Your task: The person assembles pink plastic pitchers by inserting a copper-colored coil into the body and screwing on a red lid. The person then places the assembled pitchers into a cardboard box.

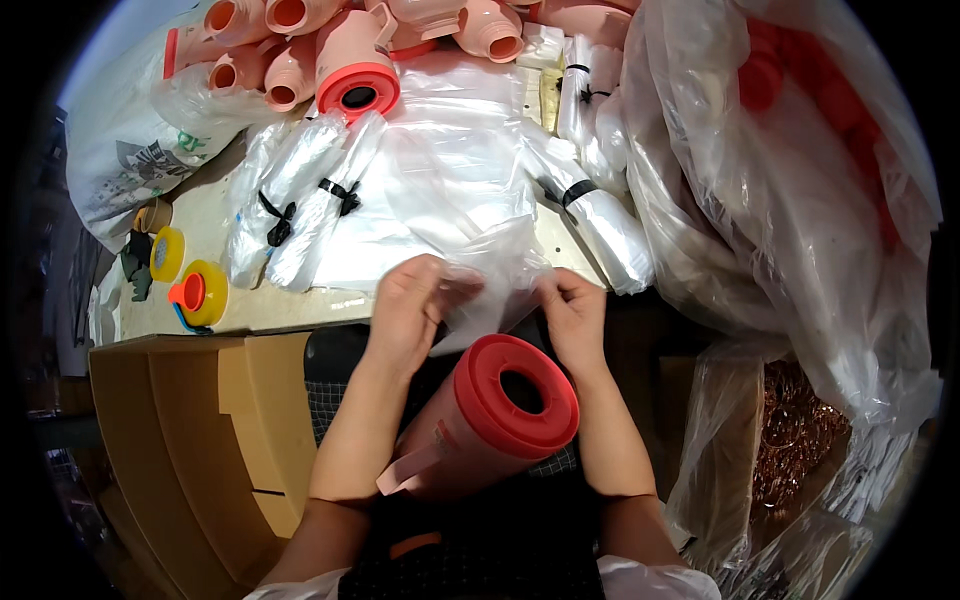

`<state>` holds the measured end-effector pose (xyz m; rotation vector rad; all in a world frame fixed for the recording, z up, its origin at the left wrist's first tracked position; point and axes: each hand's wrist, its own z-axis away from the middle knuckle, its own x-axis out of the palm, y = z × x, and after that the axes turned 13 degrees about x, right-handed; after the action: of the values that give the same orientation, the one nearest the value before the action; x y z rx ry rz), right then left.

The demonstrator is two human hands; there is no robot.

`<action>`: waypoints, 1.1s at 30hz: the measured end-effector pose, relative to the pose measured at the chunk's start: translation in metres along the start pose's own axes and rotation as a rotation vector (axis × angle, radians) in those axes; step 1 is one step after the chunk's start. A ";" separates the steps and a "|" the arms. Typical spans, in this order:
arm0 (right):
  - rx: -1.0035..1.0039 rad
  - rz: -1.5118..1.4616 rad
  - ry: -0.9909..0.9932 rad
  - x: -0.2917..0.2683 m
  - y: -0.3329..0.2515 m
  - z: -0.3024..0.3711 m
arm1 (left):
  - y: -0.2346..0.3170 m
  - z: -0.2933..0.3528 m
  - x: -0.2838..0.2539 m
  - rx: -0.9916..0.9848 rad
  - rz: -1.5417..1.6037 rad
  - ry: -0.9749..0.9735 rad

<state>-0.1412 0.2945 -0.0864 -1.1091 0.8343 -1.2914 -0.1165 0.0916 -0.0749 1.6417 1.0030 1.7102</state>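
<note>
Both hands pinch a thin clear plastic bag [492, 280] above the table's near edge. My left hand [408, 300] grips one side of it, with some fingers hidden behind the film. On the other side, my right hand [575, 312] has thumb and forefinger closed on the edge. Between my forearms a pink plastic jug [440, 440] rests tilted on my lap, its red ring-shaped end with a dark round hole facing up and its handle toward my left arm. Flat clear bags [440, 150] lie stacked just beyond my hands.
Pink jug bodies [290, 70] are heaped at the back. Tied bundles of clear bags [600, 225] flank the stack. Yellow tape rolls [205, 300] lie at left, above an open cardboard box [190, 420]. At right hang a large plastic sack [720, 180] with red parts and a box of coppery pieces [795, 430].
</note>
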 end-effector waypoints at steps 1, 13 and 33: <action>0.166 -0.078 -0.130 0.007 -0.004 0.005 | -0.009 0.008 0.004 0.047 -0.261 -0.097; -0.348 0.072 0.576 -0.010 0.059 0.086 | 0.042 0.055 -0.018 0.083 -0.681 -0.145; 0.281 0.320 -1.653 0.231 0.057 0.220 | 0.238 0.422 -0.224 -0.137 -2.232 0.476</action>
<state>0.1139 0.0980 -0.0510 -1.2808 -0.4153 0.0457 0.3460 -0.1681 -0.0200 -0.4883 1.6325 0.3469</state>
